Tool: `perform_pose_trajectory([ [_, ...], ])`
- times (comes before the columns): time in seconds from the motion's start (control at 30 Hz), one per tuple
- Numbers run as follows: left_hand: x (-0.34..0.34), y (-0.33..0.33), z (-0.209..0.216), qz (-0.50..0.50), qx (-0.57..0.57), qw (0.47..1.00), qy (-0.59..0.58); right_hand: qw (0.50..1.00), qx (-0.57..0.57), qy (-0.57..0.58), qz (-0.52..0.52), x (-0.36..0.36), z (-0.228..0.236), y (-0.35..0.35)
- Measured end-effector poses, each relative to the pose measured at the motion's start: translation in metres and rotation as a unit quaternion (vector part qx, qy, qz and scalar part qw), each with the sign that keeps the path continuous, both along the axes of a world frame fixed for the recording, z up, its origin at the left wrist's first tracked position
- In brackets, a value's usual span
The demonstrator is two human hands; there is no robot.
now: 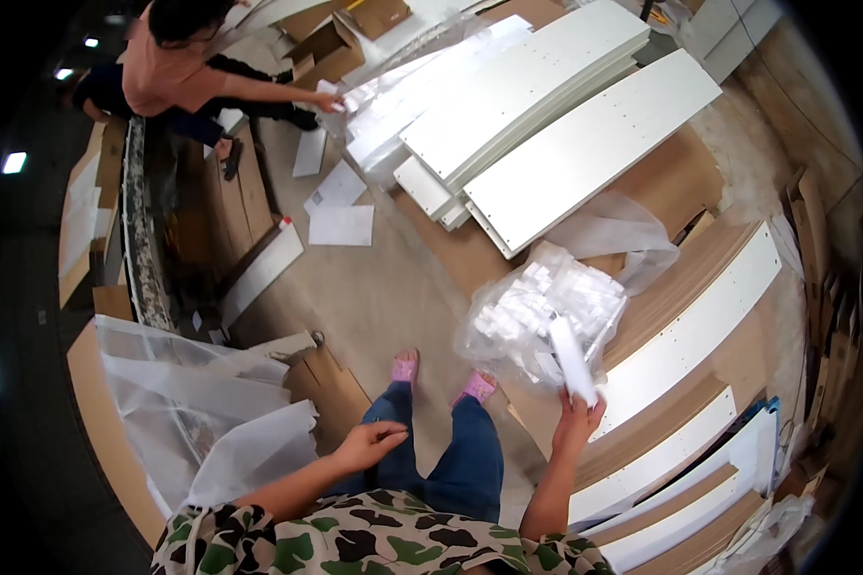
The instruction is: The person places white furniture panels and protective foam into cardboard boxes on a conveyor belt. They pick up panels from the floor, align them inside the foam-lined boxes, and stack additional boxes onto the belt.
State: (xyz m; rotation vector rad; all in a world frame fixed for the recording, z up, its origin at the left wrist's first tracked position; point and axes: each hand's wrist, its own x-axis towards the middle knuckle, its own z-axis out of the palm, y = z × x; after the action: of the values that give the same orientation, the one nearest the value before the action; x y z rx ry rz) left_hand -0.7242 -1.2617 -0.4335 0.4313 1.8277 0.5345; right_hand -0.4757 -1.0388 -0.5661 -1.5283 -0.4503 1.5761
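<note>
My right hand [577, 419] grips the near end of a flat white strip [571, 355]. The strip's far end lies over a clear plastic bag [489, 350] full of small white pieces [523, 305]. In front of my body, over my left thigh, my left hand [372, 444] hangs in the air with its fingers drawn together. Nothing shows in that hand, and it touches neither the bag nor the strip.
Large white panels [585, 153] with small holes are stacked beyond the bag. More stacked boards [690, 335] stand to my right. Translucent sheeting [201, 383] drapes a board at my left. At the far left a person [177, 72] reaches toward plastic-wrapped panels [412, 91]. Paper sheets [340, 225] lie on the floor.
</note>
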Motion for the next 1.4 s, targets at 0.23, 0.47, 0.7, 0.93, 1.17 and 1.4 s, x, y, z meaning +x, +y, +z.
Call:
perform_pose_trajectory([
  [0.23,-0.108,0.2,-0.104,-0.276,0.125,0.935,0.185,0.962,0.017,0.27,-0.033,-0.13,-0.025,0.142],
  [0.47,-0.205,0.375,-0.205,-0.277,0.237,0.838,0.405,0.973,0.078,-0.139,0.169,-0.216,-0.102,0.179],
  [0.7,-0.186,0.377,-0.216,-0.242,0.29,0.873,0.308,0.934,-0.031,-0.256,0.246,-0.226,-0.076,0.198],
  [0.93,-0.212,0.394,-0.191,-0.222,0.273,0.903,0.246,0.925,-0.085,-0.318,0.188,-0.266,-0.046,0.199],
  [1.17,-0.269,0.502,-0.172,-0.155,0.109,0.975,0.119,0.983,-0.061,-0.149,0.085,-0.328,-0.014,0.19],
  [1.4,-0.341,0.474,-0.188,-0.098,0.181,0.957,0.204,0.99,-0.022,-0.122,0.064,-0.401,-0.02,0.188],
])
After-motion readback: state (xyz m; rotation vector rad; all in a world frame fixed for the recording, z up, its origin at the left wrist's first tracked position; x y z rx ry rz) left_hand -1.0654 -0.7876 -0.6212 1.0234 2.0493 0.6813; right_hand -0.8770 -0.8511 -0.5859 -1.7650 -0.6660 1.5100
